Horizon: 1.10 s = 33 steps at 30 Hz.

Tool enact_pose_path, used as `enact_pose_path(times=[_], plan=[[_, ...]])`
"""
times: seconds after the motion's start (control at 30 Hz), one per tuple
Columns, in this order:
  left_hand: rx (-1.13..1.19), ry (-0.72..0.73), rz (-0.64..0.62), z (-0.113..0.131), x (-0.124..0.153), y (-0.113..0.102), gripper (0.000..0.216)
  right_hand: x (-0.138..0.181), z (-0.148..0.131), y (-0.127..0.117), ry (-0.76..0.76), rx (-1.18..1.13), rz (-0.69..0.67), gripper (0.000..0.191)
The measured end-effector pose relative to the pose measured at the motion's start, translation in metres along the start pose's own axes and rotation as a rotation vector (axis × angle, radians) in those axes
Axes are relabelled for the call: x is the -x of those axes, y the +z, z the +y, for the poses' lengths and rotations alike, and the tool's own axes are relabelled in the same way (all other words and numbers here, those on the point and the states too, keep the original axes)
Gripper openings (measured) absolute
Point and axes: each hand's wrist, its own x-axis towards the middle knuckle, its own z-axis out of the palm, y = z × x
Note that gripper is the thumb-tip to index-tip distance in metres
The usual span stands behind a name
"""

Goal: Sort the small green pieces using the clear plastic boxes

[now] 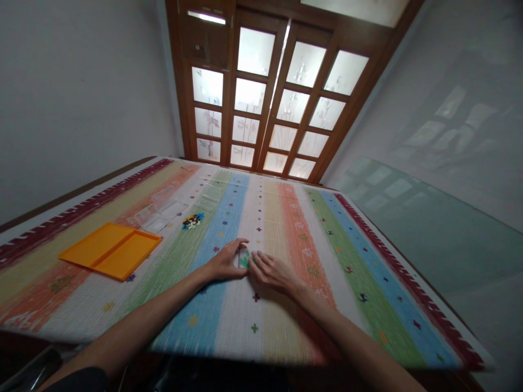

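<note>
- The surface (286,228) is covered by a woven cloth in long stripes of red, orange, green, blue, white and yellow, dotted with small cross-shaped motifs and edged in a dark red border.
- Behind it stands a brown wooden folding door with frosted glass panes (269,103); plain pale walls run on both sides, and a sheet of greenish glass (429,228) leans along the right wall.
- A flat orange plastic tray with two compartments (112,250) lies on the left part of the surface; both compartments look bare.
- Beyond it sit several clear plastic trays (163,209), hard to make out against the cloth.
- A small heap of tiny mixed-colour pieces (192,221) lies loose on the cloth just right of the clear trays.
- A small green piece (244,261) rests near the middle of the surface, between the two hands; its shape is too small to tell.
- The left hand (226,262) curls beside it, thumb and forefinger spread around its left edge.
- The right hand (273,271) lies flat, fingers together, its fingertips (255,261) touching the piece's right side.
</note>
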Motion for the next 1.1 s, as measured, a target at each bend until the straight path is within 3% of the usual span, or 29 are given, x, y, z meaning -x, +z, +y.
enact_pose_path(times=[0.23,0.4,0.73,0.93,1.1], plan=[[0.025,0.007,-0.012,0.005,0.001,-0.002,0.073,0.003,-0.007,0.017,-0.043,0.082,0.064,0.037],[-0.003,0.028,-0.009,0.008,0.0,-0.002,0.066,0.003,-0.01,0.017,-0.087,0.209,0.1,0.04],[-0.011,0.052,-0.02,0.011,0.0,-0.004,0.064,0.003,-0.012,0.021,-0.088,0.205,0.162,0.044],[-0.03,0.073,-0.016,0.008,-0.001,-0.002,0.064,0.002,-0.011,0.025,-0.023,0.024,0.167,0.043],[0.036,0.026,-0.02,0.008,0.001,-0.003,0.076,-0.002,0.014,0.012,0.081,-0.198,0.152,0.03]])
